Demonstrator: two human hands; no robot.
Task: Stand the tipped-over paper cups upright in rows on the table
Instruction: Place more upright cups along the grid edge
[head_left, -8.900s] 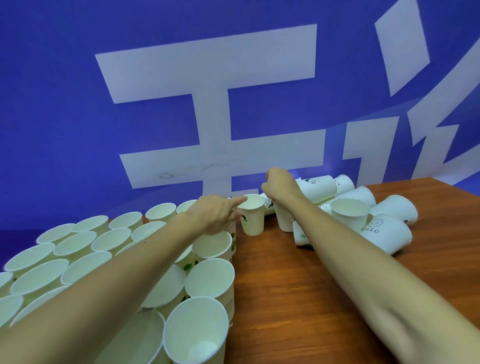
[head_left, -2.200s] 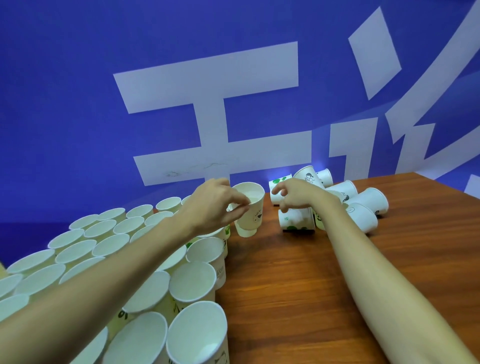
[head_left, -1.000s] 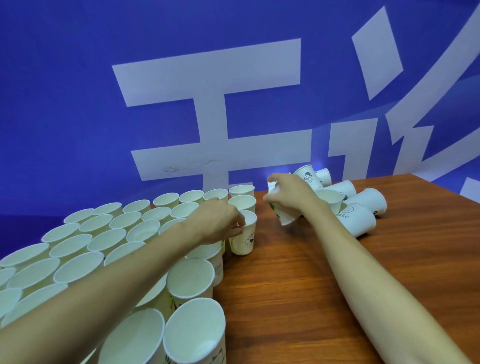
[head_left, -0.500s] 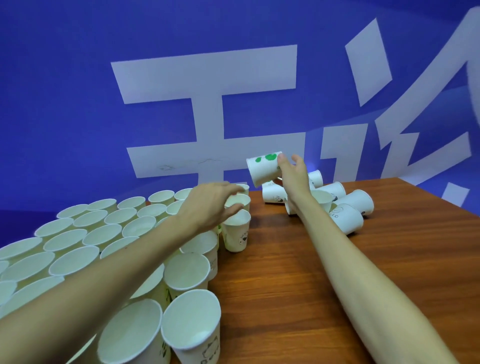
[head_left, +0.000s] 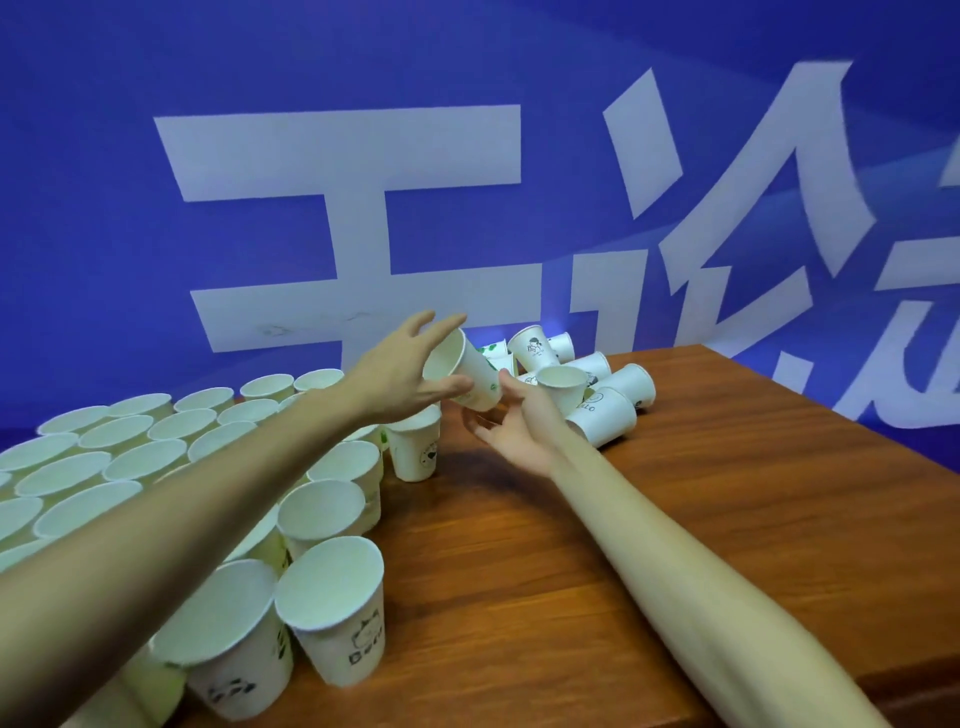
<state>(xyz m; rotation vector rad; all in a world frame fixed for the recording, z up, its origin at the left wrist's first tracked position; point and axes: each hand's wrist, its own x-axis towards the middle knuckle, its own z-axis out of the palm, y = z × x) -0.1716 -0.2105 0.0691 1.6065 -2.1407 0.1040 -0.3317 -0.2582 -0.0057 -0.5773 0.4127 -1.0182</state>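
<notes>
— What did we have behind us?
— A deep blue backdrop (head_left: 156, 234) with huge white characters (head_left: 353, 218).
— And beneath?
— We worked at a reddish-brown wooden table (head_left: 727, 519), its grain catching soft light.

A wooden counter (head_left: 649, 519) with brown grain fills the lower right part of the view, and its far right edge runs from 3 o'clock up toward the middle. Behind it, from 9 o'clock over 12 to 3 o'clock, stands a blue backdrop (head_left: 130, 208) with large white characters (head_left: 363, 249). One character at 2 o'clock is cut by the frame.
</notes>
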